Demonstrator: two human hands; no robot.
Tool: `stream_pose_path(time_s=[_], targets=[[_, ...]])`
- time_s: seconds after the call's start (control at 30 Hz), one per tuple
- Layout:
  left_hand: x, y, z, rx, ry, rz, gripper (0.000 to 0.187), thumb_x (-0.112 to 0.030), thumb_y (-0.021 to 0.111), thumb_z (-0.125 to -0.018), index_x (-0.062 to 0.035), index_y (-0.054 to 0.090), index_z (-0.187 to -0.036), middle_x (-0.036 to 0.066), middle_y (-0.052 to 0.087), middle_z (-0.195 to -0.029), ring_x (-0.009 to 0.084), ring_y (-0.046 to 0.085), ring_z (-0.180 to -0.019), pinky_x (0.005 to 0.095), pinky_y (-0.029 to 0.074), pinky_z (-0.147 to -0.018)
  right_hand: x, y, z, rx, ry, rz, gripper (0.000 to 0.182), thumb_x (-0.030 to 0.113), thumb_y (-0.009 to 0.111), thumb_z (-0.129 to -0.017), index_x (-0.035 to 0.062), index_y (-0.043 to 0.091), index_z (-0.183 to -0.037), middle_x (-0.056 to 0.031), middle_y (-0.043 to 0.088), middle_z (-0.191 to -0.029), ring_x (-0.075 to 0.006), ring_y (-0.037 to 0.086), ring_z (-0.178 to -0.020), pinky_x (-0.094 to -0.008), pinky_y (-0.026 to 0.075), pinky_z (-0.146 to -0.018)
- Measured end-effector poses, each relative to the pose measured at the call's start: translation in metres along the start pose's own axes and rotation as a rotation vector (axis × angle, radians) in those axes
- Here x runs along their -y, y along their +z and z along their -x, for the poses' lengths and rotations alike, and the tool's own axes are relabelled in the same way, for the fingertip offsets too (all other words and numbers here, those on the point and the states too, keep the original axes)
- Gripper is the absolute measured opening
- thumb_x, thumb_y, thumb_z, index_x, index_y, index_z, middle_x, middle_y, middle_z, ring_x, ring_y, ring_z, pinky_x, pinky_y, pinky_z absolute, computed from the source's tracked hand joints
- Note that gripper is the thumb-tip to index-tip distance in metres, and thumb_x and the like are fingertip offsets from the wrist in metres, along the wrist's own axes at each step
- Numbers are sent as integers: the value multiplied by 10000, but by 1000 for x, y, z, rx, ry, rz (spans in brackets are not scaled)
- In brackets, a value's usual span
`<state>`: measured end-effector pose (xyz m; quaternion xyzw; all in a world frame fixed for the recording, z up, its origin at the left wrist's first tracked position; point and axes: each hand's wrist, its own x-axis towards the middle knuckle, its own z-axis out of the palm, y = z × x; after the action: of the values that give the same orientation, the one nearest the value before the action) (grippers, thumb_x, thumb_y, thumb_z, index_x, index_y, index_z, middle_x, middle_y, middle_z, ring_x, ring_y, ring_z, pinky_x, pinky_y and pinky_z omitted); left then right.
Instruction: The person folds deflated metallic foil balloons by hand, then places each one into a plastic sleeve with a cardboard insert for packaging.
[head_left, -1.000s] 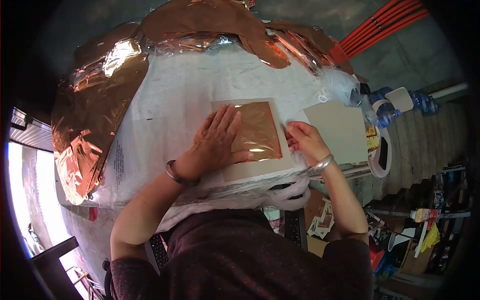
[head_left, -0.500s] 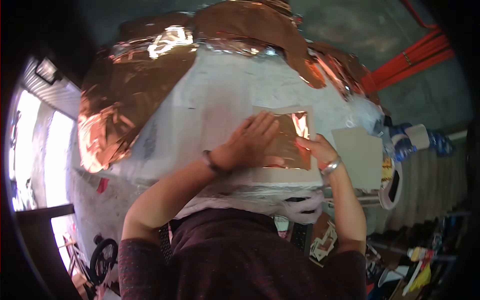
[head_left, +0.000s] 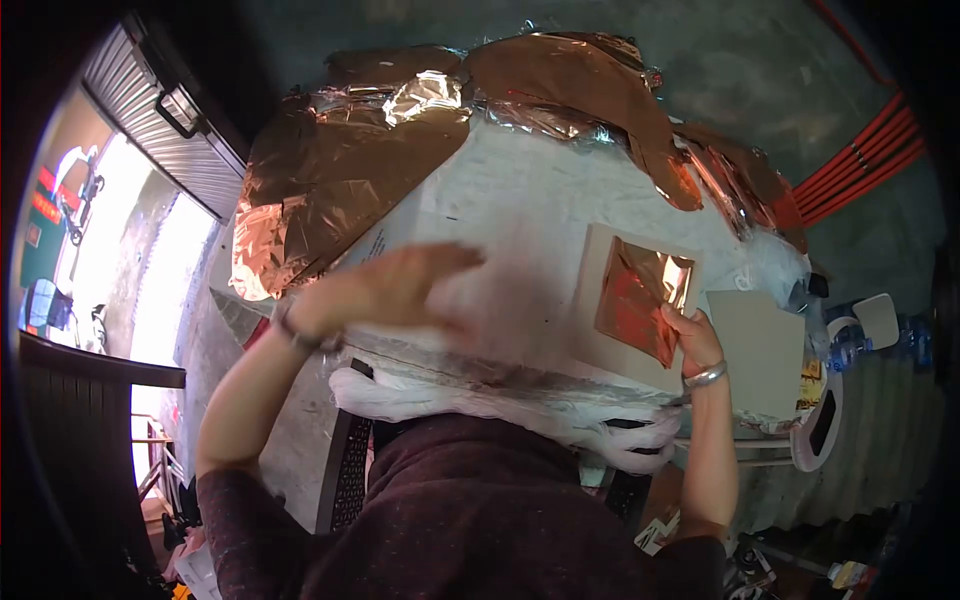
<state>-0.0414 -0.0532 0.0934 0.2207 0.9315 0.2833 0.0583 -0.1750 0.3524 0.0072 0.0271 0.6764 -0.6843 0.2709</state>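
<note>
A copper-coloured foil sheet (head_left: pixel 640 300) lies on a beige board (head_left: pixel 595 268) at the right part of the white-covered table (head_left: pixel 520 190). My right hand (head_left: pixel 698 340) grips the right edge of the board and foil, thumb on top, fingers underneath and hidden. My left hand (head_left: pixel 385 290), blurred by motion, hovers over the left part of the table with its fingers apart and nothing in it. It is nearest to a large crumpled copper foil (head_left: pixel 340 180) at the back left.
More copper foil (head_left: pixel 560 80) runs along the table's far edge. Right of my right hand is a pale grey board (head_left: pixel 755 345), with clear plastic (head_left: pixel 770 270) behind it. A white-rimmed chair part (head_left: pixel 815 440) stands at the right. White plastic bundles (head_left: pixel 400 395) hang along the near edge.
My left hand has lifted off the foil and swung to the left. My right hand still holds the board, which now sits tilted. The whole view has shifted.
</note>
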Motion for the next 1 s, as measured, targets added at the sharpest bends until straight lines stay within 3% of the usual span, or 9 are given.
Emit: stream_pose_path(time_s=[0.07,0.17,0.3,0.4,0.47,0.53,0.7,0.8,1.0], targets=[[0,36,47,54,-82,-328,638,-254,659,-859,19,421,-1384,193,420,-1436,320,377,-1358,396,350,-1098,-6,-3,6,-4,-108,-8,103,104,632,-911,43,640,-994,-23,676,-900,-107,632,-798,-270,508,-688],[-2,75,72,-148,-108,-483,580,-134,620,-846,7,438,-1378,192,425,-1430,345,428,-1316,415,376,-1081,-18,-16,14,25,-77,-72,180,115,619,-923,41,615,-1087,-48,685,-945,-155,656,-832,-311,545,-681],[-12,100,55,-235,65,-65,562,-73,626,-812,24,466,-1342,203,433,-1412,375,462,-1277,420,421,-1042,-18,-12,50,65,30,-132,254,103,593,-936,66,581,-1188,-72,676,-1037,-195,659,-926,-382,551,-841],[-30,115,31,-363,182,-90,537,-56,623,-811,45,478,-1318,218,440,-1394,375,455,-1285,419,405,-1058,-33,-11,76,77,-43,-167,269,73,568,-943,58,573,-1211,-96,665,-1084,-218,657,-969,-403,560,-845],[-34,118,32,-357,162,-100,519,-63,621,-817,63,481,-1301,232,447,-1376,379,453,-1285,429,391,-1069,-45,-15,94,81,-36,-233,290,50,556,-943,47,568,-1233,-101,656,-1114,-222,655,-979,-398,554,-855],[-26,116,43,-334,111,-192,531,-78,636,-807,50,491,-1301,222,460,-1368,380,444,-1292,443,377,-1078,-40,4,113,1,16,-249,144,75,622,-918,57,672,-1052,-11,686,-967,-114,653,-860,-270,525,-782],[-2,121,59,-529,249,-406,345,-22,639,-694,-27,684,-1035,117,640,-1133,277,616,-1098,406,498,-947,-46,3,121,93,57,-226,145,71,601,-931,53,661,-1062,-10,678,-982,-115,649,-878,-273,528,-780],[-7,124,53,-601,281,-385,304,-30,646,-683,-25,683,-985,101,655,-1062,255,644,-1016,383,526,-861,-47,0,119,182,130,-287,211,63,575,-939,31,626,-1141,-58,676,-1048,-154,657,-940,-304,537,-836],[-18,128,41,-633,424,-390,261,-50,651,-658,-19,666,-917,84,646,-969,239,639,-876,356,519,-762,-44,3,129,203,181,-153,167,101,607,-937,57,655,-1091,-6,671,-971,-96,637,-862,-264,518,-780]])
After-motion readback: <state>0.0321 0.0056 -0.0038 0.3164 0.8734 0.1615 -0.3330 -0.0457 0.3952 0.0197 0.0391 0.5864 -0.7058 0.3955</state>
